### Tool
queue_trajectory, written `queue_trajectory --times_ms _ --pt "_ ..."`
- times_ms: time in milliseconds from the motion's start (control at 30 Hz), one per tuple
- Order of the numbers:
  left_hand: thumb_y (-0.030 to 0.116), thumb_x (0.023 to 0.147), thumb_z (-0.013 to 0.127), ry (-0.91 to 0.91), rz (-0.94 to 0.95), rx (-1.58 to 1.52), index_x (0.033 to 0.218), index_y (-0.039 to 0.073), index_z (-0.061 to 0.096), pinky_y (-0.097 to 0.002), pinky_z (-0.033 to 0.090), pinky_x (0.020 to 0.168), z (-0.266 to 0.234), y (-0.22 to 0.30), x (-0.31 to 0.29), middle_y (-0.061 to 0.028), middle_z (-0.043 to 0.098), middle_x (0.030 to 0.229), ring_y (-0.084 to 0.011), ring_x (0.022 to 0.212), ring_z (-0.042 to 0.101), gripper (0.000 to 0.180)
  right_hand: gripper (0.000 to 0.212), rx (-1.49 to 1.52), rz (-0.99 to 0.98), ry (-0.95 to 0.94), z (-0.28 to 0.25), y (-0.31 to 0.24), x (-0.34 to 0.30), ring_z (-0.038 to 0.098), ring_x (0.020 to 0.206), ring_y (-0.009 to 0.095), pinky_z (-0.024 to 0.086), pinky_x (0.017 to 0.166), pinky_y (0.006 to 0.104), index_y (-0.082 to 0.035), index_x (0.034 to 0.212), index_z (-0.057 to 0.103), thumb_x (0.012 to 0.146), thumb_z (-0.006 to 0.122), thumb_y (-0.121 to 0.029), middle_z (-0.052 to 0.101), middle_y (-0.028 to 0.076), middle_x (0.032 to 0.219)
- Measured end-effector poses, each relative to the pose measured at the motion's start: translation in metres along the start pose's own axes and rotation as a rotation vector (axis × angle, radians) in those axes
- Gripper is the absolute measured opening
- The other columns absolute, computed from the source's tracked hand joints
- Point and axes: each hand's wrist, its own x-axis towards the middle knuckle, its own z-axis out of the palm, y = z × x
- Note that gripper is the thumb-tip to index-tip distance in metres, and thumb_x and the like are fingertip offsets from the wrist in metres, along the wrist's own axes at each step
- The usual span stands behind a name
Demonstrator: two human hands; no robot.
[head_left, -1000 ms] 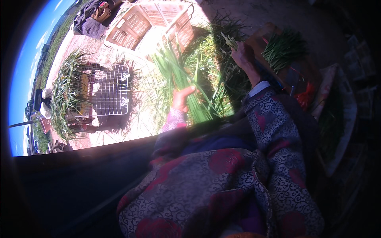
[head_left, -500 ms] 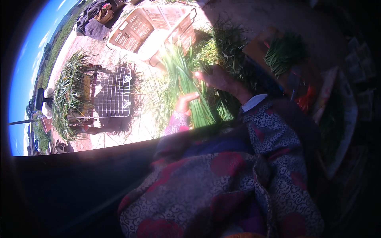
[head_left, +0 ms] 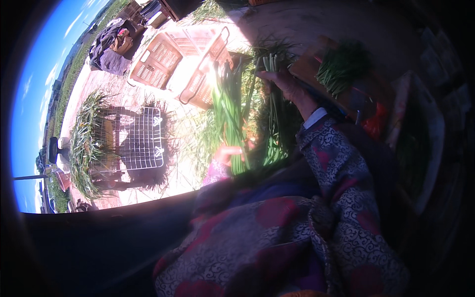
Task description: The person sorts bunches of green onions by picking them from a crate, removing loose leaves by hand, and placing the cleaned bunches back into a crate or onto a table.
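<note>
My left hand (head_left: 228, 154) is closed around the lower part of a bunch of long green chive-like stalks (head_left: 227, 106), which stands up in bright sunlight. Farther off and to the right, my right hand (head_left: 287, 84) grips some green stalks (head_left: 270, 63), whose ends stick out above the thumb. Its fingers are partly hidden in shade. More loose greens (head_left: 274, 148) lie between and below the two hands; where the held stalks end among them I cannot tell.
A pale plastic crate (head_left: 156, 62) stands beyond my left hand. Left of it, leafy trimmings (head_left: 89, 143) hang over a white wire rack (head_left: 143, 138). At the right, a pile of greens (head_left: 344, 67) rests on a brown board (head_left: 309, 67), near a red plastic bag (head_left: 377, 121).
My right hand has moved away from the bunch in my left hand, to the right, with stalks in it. My left hand still holds its bunch, slightly lower in view.
</note>
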Motion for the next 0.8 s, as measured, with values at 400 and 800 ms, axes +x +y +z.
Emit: queue_trajectory --times_ms 400,800 --pt "0.004 0.081 0.071 0.359 0.063 0.105 0.121 -0.002 0.057 -0.0384 0.058 0.077 -0.053 0.009 -0.005 -0.0116 0.068 0.097 -0.0264 0.084 0.070 0.043 0.022 0.061 -0.140 0.430 -0.035 -0.035 -0.012 0.054 0.048 0.014 0.042 0.045 0.0301 -0.005 0.080 0.065 0.082 0.082 -0.020 0.056 0.002 0.057" --pt "0.004 0.083 0.072 0.417 0.277 0.168 0.116 0.000 0.060 -0.0350 0.051 0.092 0.004 0.020 0.030 -0.0119 0.068 0.110 -0.0225 0.100 0.066 0.035 0.066 -0.457 0.154 0.113 0.049 -0.027 -0.047 0.068 0.075 0.028 0.054 0.075 0.0411 0.004 0.137 0.048 0.086 0.074 -0.029 0.070 0.019 0.104"
